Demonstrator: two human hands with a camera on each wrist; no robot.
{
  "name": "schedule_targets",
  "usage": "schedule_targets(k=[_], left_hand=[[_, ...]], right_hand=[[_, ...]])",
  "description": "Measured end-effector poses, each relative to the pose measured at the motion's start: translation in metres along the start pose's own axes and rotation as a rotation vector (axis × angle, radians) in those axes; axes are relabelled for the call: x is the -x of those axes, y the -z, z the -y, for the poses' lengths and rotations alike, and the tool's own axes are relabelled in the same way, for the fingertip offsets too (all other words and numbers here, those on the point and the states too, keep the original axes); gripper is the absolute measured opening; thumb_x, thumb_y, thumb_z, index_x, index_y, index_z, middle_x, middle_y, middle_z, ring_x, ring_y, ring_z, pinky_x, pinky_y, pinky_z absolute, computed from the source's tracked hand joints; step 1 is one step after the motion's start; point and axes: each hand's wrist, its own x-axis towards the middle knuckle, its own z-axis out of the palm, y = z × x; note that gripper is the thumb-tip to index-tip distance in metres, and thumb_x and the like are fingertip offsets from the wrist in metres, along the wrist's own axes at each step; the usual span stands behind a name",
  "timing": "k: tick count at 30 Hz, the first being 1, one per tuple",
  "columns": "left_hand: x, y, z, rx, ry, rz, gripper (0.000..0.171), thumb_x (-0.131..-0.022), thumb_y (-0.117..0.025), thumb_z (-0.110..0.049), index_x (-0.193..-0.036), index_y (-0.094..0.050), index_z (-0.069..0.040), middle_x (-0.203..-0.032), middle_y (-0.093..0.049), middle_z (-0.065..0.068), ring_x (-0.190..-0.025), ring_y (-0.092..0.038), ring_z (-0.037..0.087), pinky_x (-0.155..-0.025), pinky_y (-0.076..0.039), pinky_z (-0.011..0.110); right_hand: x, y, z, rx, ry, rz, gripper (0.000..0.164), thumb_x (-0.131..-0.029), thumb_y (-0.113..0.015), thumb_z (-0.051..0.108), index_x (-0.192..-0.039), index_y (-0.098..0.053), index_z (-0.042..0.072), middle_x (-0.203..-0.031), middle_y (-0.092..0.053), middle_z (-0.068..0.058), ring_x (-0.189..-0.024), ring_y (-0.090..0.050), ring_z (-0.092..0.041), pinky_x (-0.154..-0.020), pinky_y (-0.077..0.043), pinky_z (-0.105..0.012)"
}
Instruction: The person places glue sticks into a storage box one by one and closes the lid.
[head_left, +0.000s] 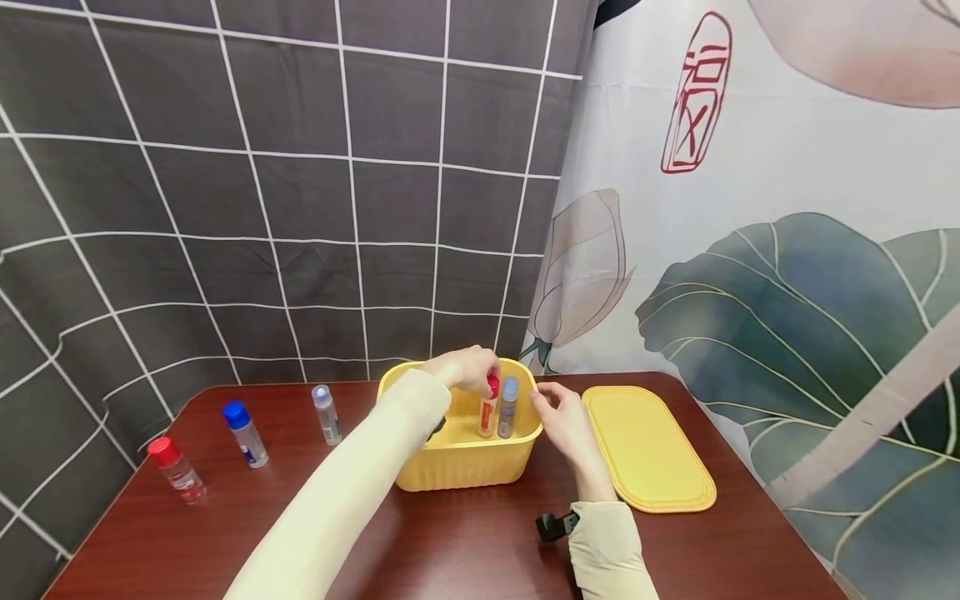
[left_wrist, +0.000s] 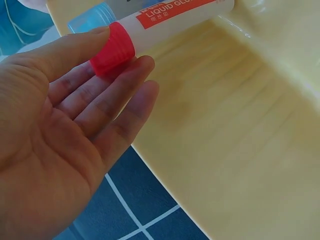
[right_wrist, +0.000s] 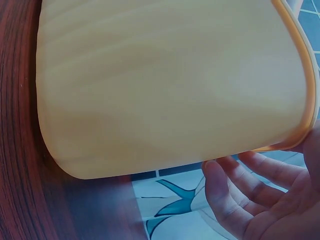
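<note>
In the head view my left hand (head_left: 467, 369) reaches over the yellow plastic bin (head_left: 465, 468). It pinches the red cap of a liquid glue bottle (head_left: 487, 413), which stands upright inside. The left wrist view shows the thumb on the red cap (left_wrist: 114, 49) and the fingers beneath it. Right beside that bottle stands a blue-capped glue bottle (head_left: 507, 408), also in the bin. My right hand (head_left: 566, 421) is at the bin's right end, its fingertips at the rim. Seen from the right wrist, its fingers are loosely bent against the bin's outer wall (right_wrist: 165, 100).
Left of the bin stand a light-blue-capped bottle (head_left: 327, 415), a blue-capped bottle (head_left: 246, 434) and a red-capped bottle (head_left: 177, 470). A yellow lid (head_left: 651, 448) lies flat to the right on the dark red table (head_left: 337, 533). Curtains hang behind.
</note>
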Motion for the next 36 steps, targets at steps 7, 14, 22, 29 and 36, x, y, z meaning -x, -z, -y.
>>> schedule_targets(k=[7, 14, 22, 29, 36], left_hand=[[-0.0022, -0.0037, 0.0005, -0.006, -0.016, 0.010, 0.010, -0.084, -0.076, -0.010, -0.093, -0.070, -0.009, -0.078, -0.062, -0.002, -0.075, -0.055, 0.014, -0.067, -0.046, 0.024], [-0.0030, -0.0062, 0.0011, 0.001, -0.002, 0.017, 0.010, -0.085, -0.076, -0.011, -0.093, -0.071, -0.011, -0.078, -0.063, -0.002, -0.075, -0.054, 0.015, -0.067, -0.046, 0.024], [-0.0046, -0.0066, 0.0023, -0.003, 0.007, 0.021, 0.010, -0.085, -0.076, -0.012, -0.093, -0.071, -0.011, -0.079, -0.063, -0.002, -0.075, -0.054, 0.014, -0.067, -0.046, 0.024], [-0.0052, -0.0039, 0.0022, -0.010, 0.005, 0.017, 0.009, -0.084, -0.076, -0.012, -0.091, -0.071, -0.011, -0.079, -0.063, -0.002, -0.074, -0.054, 0.014, -0.066, -0.046, 0.024], [-0.0032, -0.0028, 0.0014, 0.005, 0.019, 0.019, 0.009, -0.084, -0.076, -0.012, -0.092, -0.071, -0.011, -0.080, -0.063, -0.002, -0.074, -0.053, 0.014, -0.066, -0.045, 0.024]], right_hand=[[0.0008, -0.0014, -0.0026, -0.014, -0.007, 0.012, 0.027, -0.097, -0.061, 0.017, -0.116, -0.066, -0.001, -0.096, -0.067, -0.013, -0.084, -0.062, -0.026, -0.072, -0.054, -0.034], [0.0016, -0.0024, -0.0025, -0.017, -0.015, 0.020, 0.029, -0.097, -0.061, 0.019, -0.117, -0.066, -0.001, -0.097, -0.067, -0.013, -0.084, -0.063, -0.027, -0.070, -0.054, -0.033], [0.0016, -0.0026, -0.0028, -0.026, -0.013, 0.020, 0.028, -0.097, -0.061, 0.018, -0.117, -0.066, -0.002, -0.097, -0.068, -0.014, -0.085, -0.063, -0.029, -0.070, -0.054, -0.032], [0.0001, -0.0013, -0.0011, -0.009, -0.005, 0.004, 0.029, -0.097, -0.061, 0.019, -0.116, -0.066, -0.001, -0.097, -0.067, -0.014, -0.086, -0.063, -0.029, -0.071, -0.053, -0.034], [0.0007, -0.0009, -0.0006, -0.003, -0.014, 0.009, 0.029, -0.097, -0.061, 0.020, -0.117, -0.066, -0.001, -0.095, -0.066, -0.012, -0.085, -0.062, -0.028, -0.069, -0.052, -0.031]])
